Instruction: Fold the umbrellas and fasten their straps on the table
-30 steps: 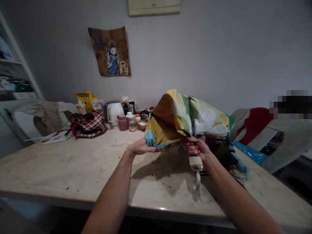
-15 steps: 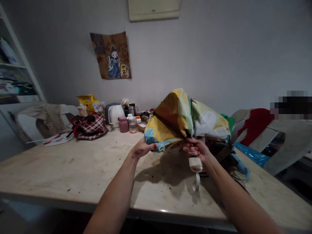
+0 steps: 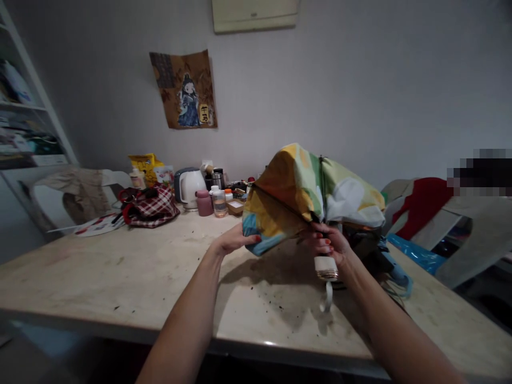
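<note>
A partly folded umbrella [image 3: 288, 186] with a yellow, green, white and blue patterned canopy is held over the table, its white handle pointing down toward me. My right hand [image 3: 330, 242] is wrapped around the shaft just above the handle, below where the ribs meet. At the canopy's left edge, my left hand [image 3: 236, 239] pinches the blue part of the cloth, thumb on the near side and the other fingers behind it. A white curved hook or loop [image 3: 328, 297] hangs from the end of the handle.
On the table [image 3: 160, 277], a plaid bag [image 3: 154, 208], a kettle [image 3: 191, 186], a pink jar [image 3: 204, 203] and several bottles stand along the back left. Straps and a blue plastic bag [image 3: 416, 253] lie at the right, beside chairs. Another person's head is partly visible, blurred, at far right.
The umbrella and both hands have shifted slightly right in view, along with a small camera movement. The canopy's left edge is bunched a little differently; both holds stay the same.
</note>
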`<state>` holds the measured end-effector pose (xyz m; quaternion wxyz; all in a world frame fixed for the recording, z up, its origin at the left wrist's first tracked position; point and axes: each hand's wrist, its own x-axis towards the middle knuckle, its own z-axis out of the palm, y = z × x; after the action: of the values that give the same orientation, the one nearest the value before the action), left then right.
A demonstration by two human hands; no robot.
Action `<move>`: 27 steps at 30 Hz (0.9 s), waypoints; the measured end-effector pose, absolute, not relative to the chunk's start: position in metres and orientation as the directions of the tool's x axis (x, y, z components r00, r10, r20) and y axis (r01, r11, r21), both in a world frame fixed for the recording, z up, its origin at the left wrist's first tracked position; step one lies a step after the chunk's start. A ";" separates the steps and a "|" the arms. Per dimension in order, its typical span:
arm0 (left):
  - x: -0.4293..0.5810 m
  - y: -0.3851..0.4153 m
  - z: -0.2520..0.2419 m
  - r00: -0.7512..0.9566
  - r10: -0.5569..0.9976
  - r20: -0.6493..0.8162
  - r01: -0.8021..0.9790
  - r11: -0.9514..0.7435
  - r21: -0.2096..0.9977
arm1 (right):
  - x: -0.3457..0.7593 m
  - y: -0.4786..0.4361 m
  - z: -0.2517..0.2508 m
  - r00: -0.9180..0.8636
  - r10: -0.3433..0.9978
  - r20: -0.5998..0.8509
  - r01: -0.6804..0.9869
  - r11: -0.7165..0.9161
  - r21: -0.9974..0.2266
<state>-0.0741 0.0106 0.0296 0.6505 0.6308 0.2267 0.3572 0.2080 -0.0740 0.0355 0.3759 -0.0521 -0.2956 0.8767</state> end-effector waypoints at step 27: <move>-0.038 0.025 0.019 -0.231 0.973 0.003 -0.581 -0.140 0.801 | 0.195 -0.075 0.039 -0.401 0.906 0.134 -0.639 -0.172 -0.750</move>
<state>-0.0383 0.0251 0.0189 0.5538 0.2790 0.3509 0.7017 0.1952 -0.0753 0.0386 0.5183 -0.1755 -0.3812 0.7451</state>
